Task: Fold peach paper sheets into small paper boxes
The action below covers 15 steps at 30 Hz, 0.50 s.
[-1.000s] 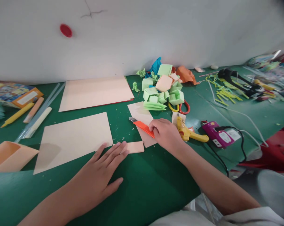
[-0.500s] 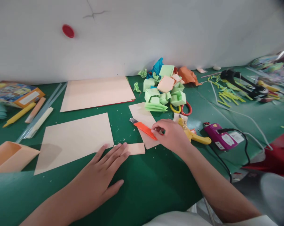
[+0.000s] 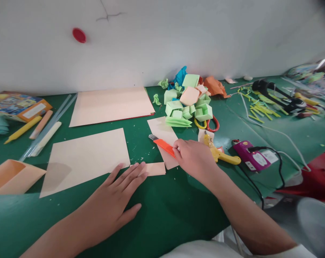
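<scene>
My left hand [image 3: 122, 193] lies flat with fingers spread. Its fingertips rest on the left end of a small folded strip of peach paper [image 3: 155, 168] and reach the corner of a larger peach sheet [image 3: 87, 154]. In my right hand [image 3: 192, 154], the fingers are closed on the rear end of an orange box cutter [image 3: 165, 147]. The cutter's blade points up and left, with its metal tip showing. Beneath the cutter is a narrow piece of peach paper [image 3: 162, 127].
Behind lies a stack of peach sheets [image 3: 111, 105]. Folded green paper pieces [image 3: 204, 111] and scissors [image 3: 213, 124] sit back right. A yellow glue gun [image 3: 227, 157] and purple power strip [image 3: 252, 156] with cords are on the right. A folded paper box [image 3: 17, 177] stands left.
The fingers of my right hand have closed further around the cutter's rear end, and the hand has turned slightly. My left hand has stayed in place on the paper.
</scene>
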### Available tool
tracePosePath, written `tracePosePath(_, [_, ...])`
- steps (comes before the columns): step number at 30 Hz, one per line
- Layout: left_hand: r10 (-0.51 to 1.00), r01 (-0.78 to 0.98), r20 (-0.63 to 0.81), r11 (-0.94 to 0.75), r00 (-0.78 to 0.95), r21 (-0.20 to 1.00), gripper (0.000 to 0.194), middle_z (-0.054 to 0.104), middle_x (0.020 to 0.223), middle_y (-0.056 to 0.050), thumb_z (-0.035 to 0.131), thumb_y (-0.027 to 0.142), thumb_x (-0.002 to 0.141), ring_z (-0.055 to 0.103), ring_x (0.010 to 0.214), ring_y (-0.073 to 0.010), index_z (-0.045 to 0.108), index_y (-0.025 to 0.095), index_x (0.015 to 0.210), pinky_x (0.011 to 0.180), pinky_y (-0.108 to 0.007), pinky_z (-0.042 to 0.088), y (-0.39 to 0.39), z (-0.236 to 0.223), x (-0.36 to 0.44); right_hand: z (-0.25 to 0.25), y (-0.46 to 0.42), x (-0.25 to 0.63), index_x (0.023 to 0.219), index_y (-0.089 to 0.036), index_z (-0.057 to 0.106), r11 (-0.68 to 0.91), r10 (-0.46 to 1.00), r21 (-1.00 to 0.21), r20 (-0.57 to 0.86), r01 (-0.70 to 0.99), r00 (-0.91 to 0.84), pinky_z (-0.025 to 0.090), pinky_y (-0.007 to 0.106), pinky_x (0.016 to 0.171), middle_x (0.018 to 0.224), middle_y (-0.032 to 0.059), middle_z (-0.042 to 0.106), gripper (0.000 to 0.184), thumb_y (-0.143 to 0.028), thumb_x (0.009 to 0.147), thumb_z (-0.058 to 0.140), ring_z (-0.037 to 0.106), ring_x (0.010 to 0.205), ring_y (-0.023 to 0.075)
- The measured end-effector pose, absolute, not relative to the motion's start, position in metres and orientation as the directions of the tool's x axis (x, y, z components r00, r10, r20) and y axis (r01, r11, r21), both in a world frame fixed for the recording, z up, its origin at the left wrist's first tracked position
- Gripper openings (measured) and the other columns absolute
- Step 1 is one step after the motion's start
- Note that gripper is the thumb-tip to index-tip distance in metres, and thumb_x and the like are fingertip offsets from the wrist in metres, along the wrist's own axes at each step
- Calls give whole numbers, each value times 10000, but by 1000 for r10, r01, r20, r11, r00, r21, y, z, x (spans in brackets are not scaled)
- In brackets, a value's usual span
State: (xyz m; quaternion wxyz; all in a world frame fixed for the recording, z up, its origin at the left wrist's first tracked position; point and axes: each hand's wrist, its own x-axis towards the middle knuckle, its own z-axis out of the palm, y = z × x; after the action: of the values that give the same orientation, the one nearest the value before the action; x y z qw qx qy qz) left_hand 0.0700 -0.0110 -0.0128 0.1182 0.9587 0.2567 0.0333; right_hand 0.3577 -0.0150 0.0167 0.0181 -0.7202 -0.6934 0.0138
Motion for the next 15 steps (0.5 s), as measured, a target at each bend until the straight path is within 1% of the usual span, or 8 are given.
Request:
tracePosePath(4, [497,483,2,-844,868,235,727,264,1694,5,474,504,1033,342,1528,-262,121,342,1647,1307,-476,120,-11,-14,70,15,-15,356,939,-184,615,-32,998,23,-44,999,33,200,316,519,699,59,653,172,-214,988,453,574,617,197])
tracePosePath(7, [499,481,11,-840,867,250,716,289,1687,6,481,498,1031,354,1522,-259,141,352,1644,1307,-471,130,-11,-13,70,13,-15,355,952,-176,602,-17,999,38,-47,999,19,206,319,528,715,77,662,158,-198,995,452,602,639,213])
tracePosePath(10, [503,486,8,-838,864,248,711,279,1690,3,479,493,1033,348,1525,-261,145,351,1644,1307,-471,128,-12,-13,70,13,-16,356,983,-171,603,-42,997,-2,-66,999,42,214,320,531,755,90,678,162,-191,1010,444,630,689,232])
tracePosePath(13, [506,490,7,-838,863,240,715,268,1693,8,474,495,1034,343,1527,-264,132,351,1645,1307,-475,128,-12,-13,70,15,-17,358,1008,-187,613,-87,993,-85,-86,993,79,222,314,530,808,80,702,165,-207,1020,450,637,718,223])
tracePosePath(15, [502,487,4,-841,865,236,718,259,1694,13,464,498,1037,337,1530,-262,116,351,1647,1307,-476,122,-12,-13,70,17,-17,359,1004,-195,620,-95,992,-103,-96,990,85,222,311,530,814,68,707,152,-203,1011,468,633,715,216])
